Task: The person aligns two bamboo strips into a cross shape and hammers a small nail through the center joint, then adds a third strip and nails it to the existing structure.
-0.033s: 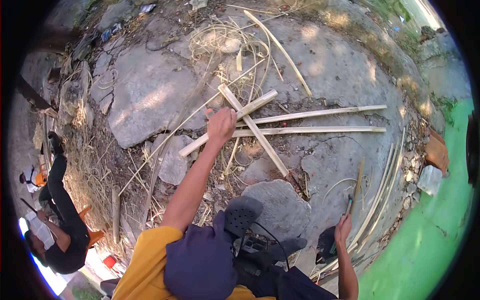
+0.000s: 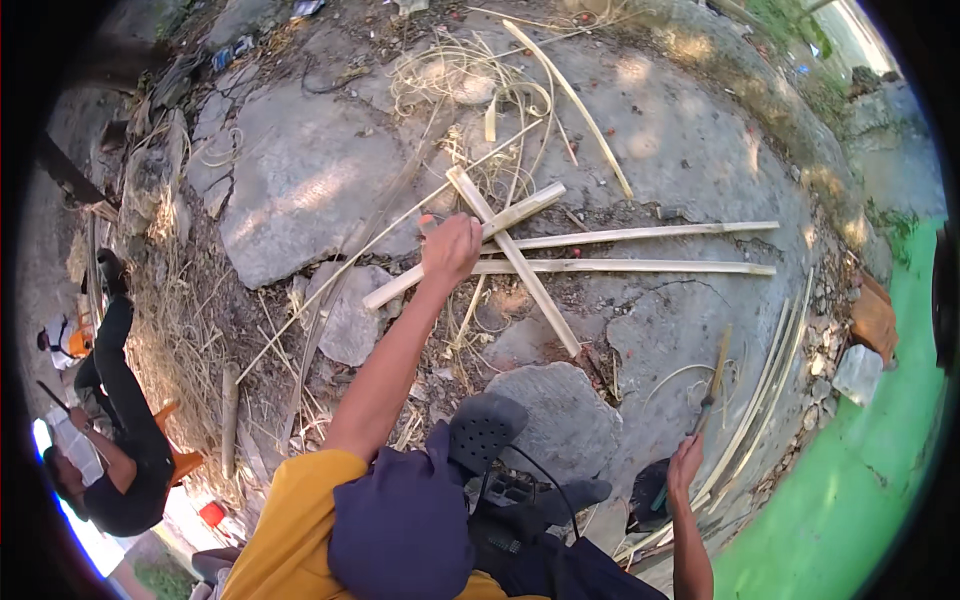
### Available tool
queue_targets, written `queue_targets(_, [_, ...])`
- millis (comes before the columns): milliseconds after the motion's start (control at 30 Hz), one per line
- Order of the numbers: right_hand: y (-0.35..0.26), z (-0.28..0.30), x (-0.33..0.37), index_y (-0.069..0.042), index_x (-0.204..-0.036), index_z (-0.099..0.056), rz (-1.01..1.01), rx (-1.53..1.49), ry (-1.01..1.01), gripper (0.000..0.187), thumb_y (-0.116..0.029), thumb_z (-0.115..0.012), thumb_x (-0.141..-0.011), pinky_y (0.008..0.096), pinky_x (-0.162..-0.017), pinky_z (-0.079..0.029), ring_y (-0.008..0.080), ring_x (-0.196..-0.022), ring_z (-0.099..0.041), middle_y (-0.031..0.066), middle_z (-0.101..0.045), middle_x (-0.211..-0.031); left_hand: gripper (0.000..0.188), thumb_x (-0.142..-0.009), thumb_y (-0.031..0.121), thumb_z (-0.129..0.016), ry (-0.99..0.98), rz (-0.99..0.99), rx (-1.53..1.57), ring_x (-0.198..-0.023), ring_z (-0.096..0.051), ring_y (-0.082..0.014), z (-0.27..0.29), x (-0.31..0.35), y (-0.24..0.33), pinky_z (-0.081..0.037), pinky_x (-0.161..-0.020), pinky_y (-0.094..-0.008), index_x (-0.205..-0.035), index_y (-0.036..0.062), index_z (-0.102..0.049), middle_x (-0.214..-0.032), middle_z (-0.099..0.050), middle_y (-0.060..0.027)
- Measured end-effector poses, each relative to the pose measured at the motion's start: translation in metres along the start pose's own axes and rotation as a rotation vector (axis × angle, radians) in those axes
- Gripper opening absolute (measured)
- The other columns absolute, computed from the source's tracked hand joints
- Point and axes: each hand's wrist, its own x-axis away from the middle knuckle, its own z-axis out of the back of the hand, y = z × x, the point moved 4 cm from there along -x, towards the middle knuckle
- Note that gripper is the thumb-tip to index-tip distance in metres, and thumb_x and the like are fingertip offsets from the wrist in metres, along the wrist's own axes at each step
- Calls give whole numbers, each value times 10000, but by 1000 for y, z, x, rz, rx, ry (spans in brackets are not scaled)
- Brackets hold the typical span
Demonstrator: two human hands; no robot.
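Observation:
My left hand is closed round a pale split bamboo slat that slants up to the right. A second bamboo slat crosses it, just right of my fingers. A small orange bit shows beside that hand, too small to make out. Two long bamboo strips run rightward from the crossing. Low on the right, my right hand grips a long thin tool with a tan upper end and a dark teal part. Its kind is unclear, and its lower end lies by a dark shoe.
Curled shavings and a bamboo strip lie at the far side. Long strips rest on the right. A flat stone sits by my foot in a dark clog. At left another person sits on an orange chair.
The whole view has shifted very slightly. Both hands keep their grips, and the bamboo pieces lie as before.

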Motion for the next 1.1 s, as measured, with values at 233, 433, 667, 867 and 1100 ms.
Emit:
queue_targets(233, [-253,4,-29,-25,-1349,-544,117,-748,-310,301,-228,-429,-1159,268,-539,-390,58,-620,-435,-38,-458,-770,383,-1088,281,-473,-17,46,83,-898,-697,-343,-1,1,6,-570,-800,-494,-836,56,-652,-876,-664,-143])
queue_targets(433, [-423,-69,-44,-3,-1333,-593,679,-462,-346,319,-208,-419,-1161,445,-584,-449,274,-599,-597,132,-587,-733,388,-1084,278,-488,-11,74,128,-892,-696,-343,-2,3,4,-572,-795,-490,-831,44,-666,-877,-669,-146])
queue_targets(667, [-457,-110,-43,12,-1383,-519,726,-440,-423,294,-160,-477,-1148,550,-721,-541,502,-842,-712,277,-728,-1025,409,-1083,271,-484,-9,34,113,-897,-695,-342,0,2,3,-577,-778,-470,-807,33,-668,-863,-675,-142])
queue_targets(867, [-448,-123,-48,-9,-1314,-575,721,-470,-295,286,-220,-449,-1168,471,-598,-477,400,-662,-655,227,-652,-808,393,-1081,267,-488,-13,38,95,-884,-698,-341,-2,0,6,-577,-774,-475,-814,48,-674,-853,-675,-138])
queue_targets(1100, [-461,-94,-39,16,-1362,-525,741,-472,-326,286,-161,-485,-1141,563,-700,-543,518,-867,-711,293,-712,-1008,370,-1109,248,-459,-17,63,152,-883,-672,-366,0,3,3,-547,-792,-496,-855,32,-619,-850,-642,-145])
